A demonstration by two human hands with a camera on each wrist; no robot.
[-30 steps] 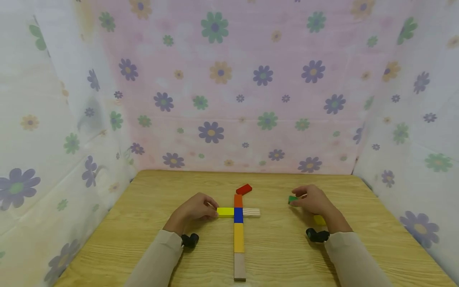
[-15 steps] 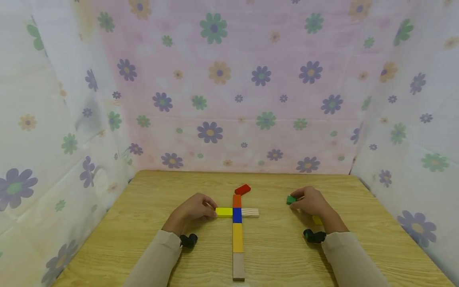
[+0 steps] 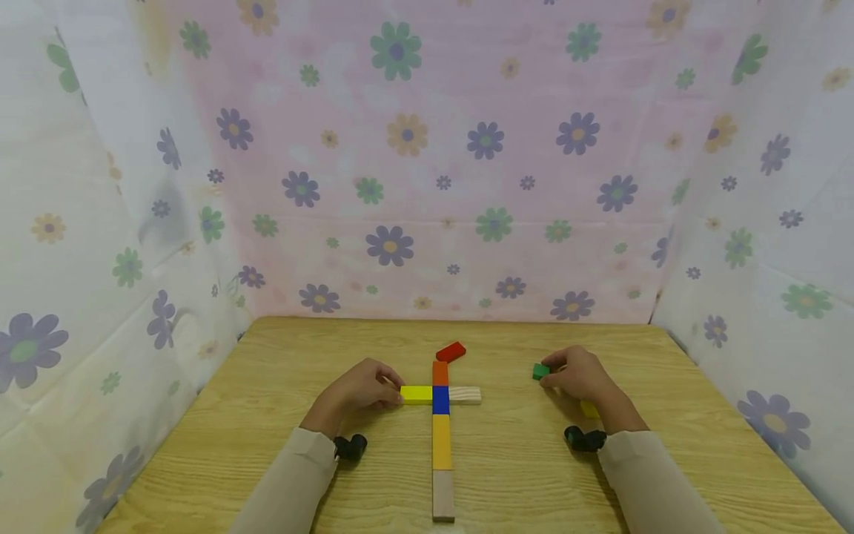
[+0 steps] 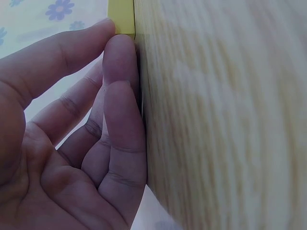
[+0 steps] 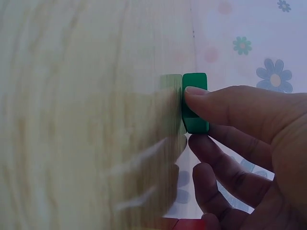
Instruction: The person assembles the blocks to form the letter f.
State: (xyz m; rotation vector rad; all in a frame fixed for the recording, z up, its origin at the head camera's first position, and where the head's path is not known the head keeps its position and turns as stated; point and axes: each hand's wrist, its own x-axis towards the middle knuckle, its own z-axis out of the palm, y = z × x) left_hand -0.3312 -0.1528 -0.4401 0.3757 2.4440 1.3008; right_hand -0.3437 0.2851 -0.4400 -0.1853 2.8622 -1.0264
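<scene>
In the head view, a line of wooden blocks runs away from me: bare wood (image 3: 443,495), amber (image 3: 442,443), blue (image 3: 440,400) and orange (image 3: 440,373). A natural wood block (image 3: 465,395) touches the blue one on the right, a yellow block (image 3: 416,395) on the left. My left hand (image 3: 363,387) pinches the yellow block's outer end; the left wrist view shows its fingers curled beside the table surface. Over to the right, my right hand (image 3: 577,373) pinches a small green block (image 5: 195,115) standing on the table, thumb on its near face.
A red block (image 3: 451,351) lies slanted at the far end of the line. Another yellow block (image 3: 590,409) is partly hidden by my right wrist. Something red (image 5: 187,224) shows at the right wrist view's bottom edge. Flowered cloth (image 3: 447,170) encloses the wooden table.
My right index finger has come down towards the green block, and more of the block shows. My left hand stays at the yellow block's end. The whole head view has shifted slightly.
</scene>
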